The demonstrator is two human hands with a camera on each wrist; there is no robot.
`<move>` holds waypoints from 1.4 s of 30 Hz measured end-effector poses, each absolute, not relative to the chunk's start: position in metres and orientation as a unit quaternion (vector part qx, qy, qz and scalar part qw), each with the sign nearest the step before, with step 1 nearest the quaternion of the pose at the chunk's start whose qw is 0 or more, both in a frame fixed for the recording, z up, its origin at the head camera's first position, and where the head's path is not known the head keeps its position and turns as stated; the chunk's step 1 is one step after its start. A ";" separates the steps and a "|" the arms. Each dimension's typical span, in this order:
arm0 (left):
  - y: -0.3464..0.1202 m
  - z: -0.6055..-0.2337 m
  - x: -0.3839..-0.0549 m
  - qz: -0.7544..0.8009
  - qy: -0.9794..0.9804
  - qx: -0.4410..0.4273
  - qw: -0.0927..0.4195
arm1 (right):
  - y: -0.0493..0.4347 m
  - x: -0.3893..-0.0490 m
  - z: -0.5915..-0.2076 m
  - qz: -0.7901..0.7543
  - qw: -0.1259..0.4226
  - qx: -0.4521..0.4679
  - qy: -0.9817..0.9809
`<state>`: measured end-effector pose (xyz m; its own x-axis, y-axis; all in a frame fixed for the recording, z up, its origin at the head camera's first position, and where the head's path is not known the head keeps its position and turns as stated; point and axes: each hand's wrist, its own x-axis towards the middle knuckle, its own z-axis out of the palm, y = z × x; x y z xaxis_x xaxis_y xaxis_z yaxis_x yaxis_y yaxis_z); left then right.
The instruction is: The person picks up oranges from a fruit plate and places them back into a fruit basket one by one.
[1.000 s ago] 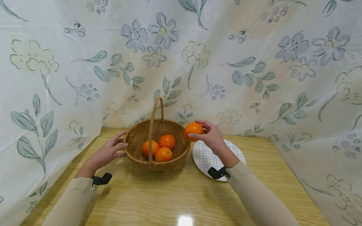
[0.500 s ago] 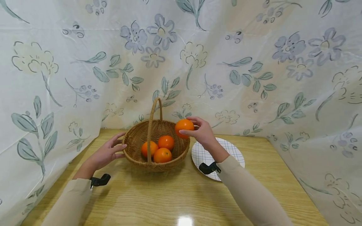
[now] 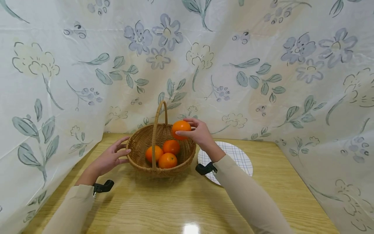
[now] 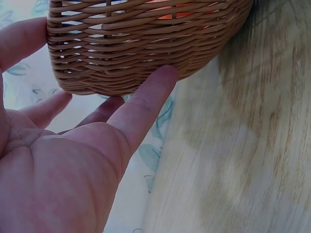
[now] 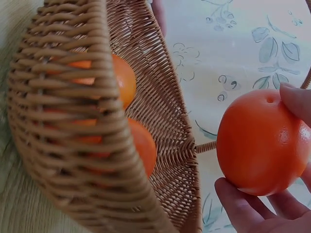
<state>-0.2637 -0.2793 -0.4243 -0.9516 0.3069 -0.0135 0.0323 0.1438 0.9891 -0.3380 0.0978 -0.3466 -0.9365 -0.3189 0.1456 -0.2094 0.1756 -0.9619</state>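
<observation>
In the head view, a brown wicker basket (image 3: 139, 139) with a tall handle stands at the back of the table. Three oranges lie in it, the front one (image 3: 168, 160) nearest me. Fingers of my left hand (image 3: 108, 160) touch the basket's left side; the left wrist view shows the thumb (image 4: 148, 99) straight against the weave. My right hand (image 3: 201, 135) holds another orange (image 3: 181, 129) between thumb and fingers, over the basket's right back part. Seen from the right wrist, this orange (image 5: 260, 145) is apart from the basket rim (image 5: 187, 131).
A round white plate (image 3: 241, 159) with a blue grid pattern lies right of the basket, partly under my right forearm. Patterned floral cloth (image 3: 198, 78) hangs behind and at both sides of the wooden table (image 3: 152, 204). The basket handle (image 3: 155, 136) arches left of the held orange.
My right hand has carried its orange leftward, from above the gap between basket and plate to over the basket. The left hand has stayed at the basket's side.
</observation>
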 end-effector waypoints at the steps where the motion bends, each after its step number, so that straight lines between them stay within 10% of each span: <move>1: -0.279 -0.424 -0.264 0.645 0.748 0.114 0.106 | 0.095 -0.339 -0.346 -0.618 0.045 -0.174 0.766; 42: -0.278 -0.425 -0.263 0.639 0.757 0.098 0.097 | 0.014 -0.374 -0.360 -0.571 0.105 -0.139 0.802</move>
<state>-0.2630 -0.2781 -0.4254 -0.9619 0.2725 -0.0218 0.0241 0.1640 0.9862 -0.3740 0.0144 -0.3605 -0.9393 -0.3429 -0.0086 -0.1040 0.3087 -0.9455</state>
